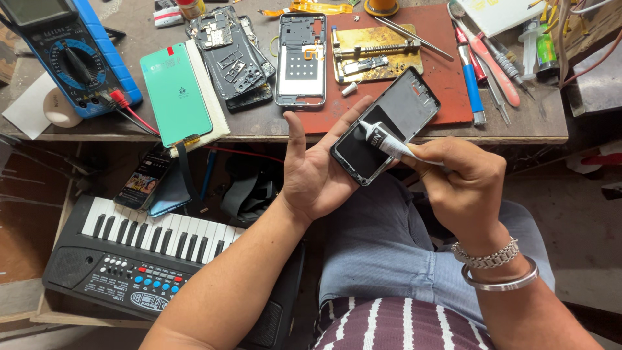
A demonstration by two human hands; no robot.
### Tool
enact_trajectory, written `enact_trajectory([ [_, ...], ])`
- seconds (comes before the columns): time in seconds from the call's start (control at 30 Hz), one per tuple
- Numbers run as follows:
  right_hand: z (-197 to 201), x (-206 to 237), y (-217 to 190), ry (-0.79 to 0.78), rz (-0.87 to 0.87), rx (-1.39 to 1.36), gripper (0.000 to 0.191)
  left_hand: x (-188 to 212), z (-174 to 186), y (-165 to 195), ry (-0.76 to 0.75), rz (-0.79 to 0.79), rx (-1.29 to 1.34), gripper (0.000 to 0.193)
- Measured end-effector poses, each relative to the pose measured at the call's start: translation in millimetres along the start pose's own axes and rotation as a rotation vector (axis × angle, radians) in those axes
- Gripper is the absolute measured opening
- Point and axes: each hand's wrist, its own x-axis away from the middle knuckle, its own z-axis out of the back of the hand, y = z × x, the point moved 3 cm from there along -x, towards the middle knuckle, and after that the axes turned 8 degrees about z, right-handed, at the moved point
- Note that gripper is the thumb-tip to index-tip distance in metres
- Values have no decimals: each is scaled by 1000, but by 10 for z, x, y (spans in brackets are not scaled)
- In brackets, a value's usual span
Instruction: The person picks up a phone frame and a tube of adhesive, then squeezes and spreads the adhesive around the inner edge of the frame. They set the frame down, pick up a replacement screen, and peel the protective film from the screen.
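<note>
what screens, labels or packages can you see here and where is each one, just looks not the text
Multimeter: top left of the bench, blue case, grey screen, round dial.
Lit phone: below the bench edge, above the toy keyboard, colourful picture on screen.
Green panel: flat on the bench, mint green, small red tab on top.
Glue tube: in the right hand, white with black label, tip on the phone frame resting on the left hand.

phone frame on left palm, keyboard left.
</note>
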Motion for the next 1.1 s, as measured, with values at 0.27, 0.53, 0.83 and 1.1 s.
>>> enact_trajectory([
  [0.27,18,-8,8,-2,4,2,19,2,-4,-4,2,-1,15,118],
  [0.53,23,-19,26,7,-23,-21,17,0,3,-3,-3,-1,21,119],
  [0.83,41,-21,35,11,-39,30,17,1,3,-6,-1,-1,15,119],
  [1.1,54,-13,61,17,-44,36,16,-2,-5,-3,-7,-6,24,120],
])
